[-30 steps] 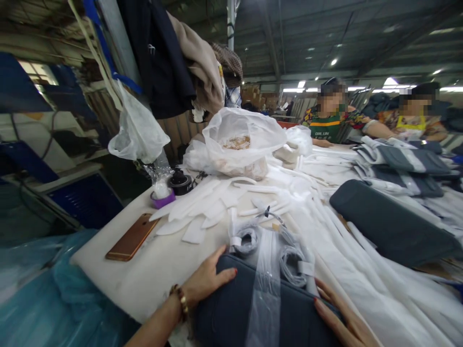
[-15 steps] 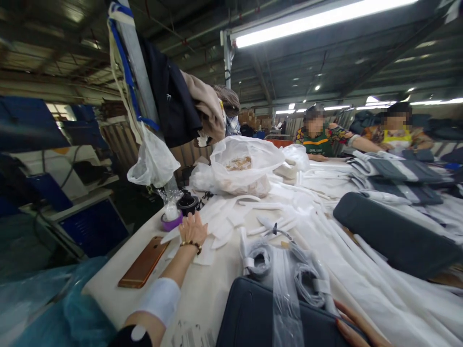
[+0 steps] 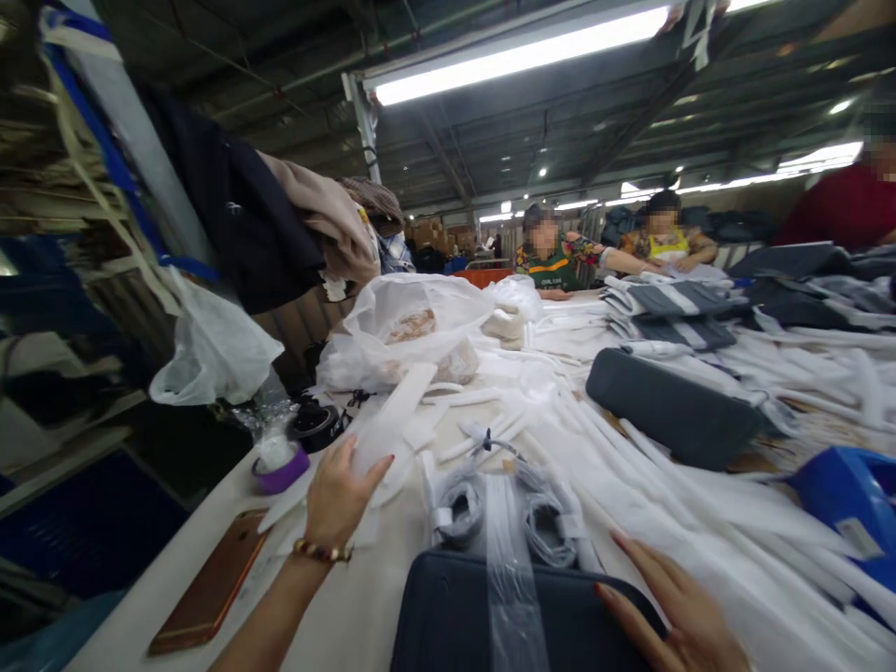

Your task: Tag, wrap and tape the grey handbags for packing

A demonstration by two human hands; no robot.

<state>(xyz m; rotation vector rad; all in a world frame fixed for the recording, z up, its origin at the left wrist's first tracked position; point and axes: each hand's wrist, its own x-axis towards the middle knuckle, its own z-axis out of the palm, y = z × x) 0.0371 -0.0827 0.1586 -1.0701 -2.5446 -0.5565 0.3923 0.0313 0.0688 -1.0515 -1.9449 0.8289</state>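
Note:
My left hand, wearing a beaded bracelet, is closed on a thin white foam piece that stands raised at a slant above the table. Other white pieces lie loosely under and around it. My right hand rests at the right edge of a dark blue-grey padded case, fingers apart, thumb over its top. Clear tape runs across the case. Two coiled grey cords in white wraps lie at its far side. The near part of the case is cut off by the frame.
An orange phone and a purple tape roll lie left. Behind are a white plastic bag and a hanging bag. Another dark case and a blue container are right. Several co-workers sit or stand beyond.
My left hand has turned and raised a white foam piece from the pile. My right hand shows more fully at the case's edge. The view has swung right.

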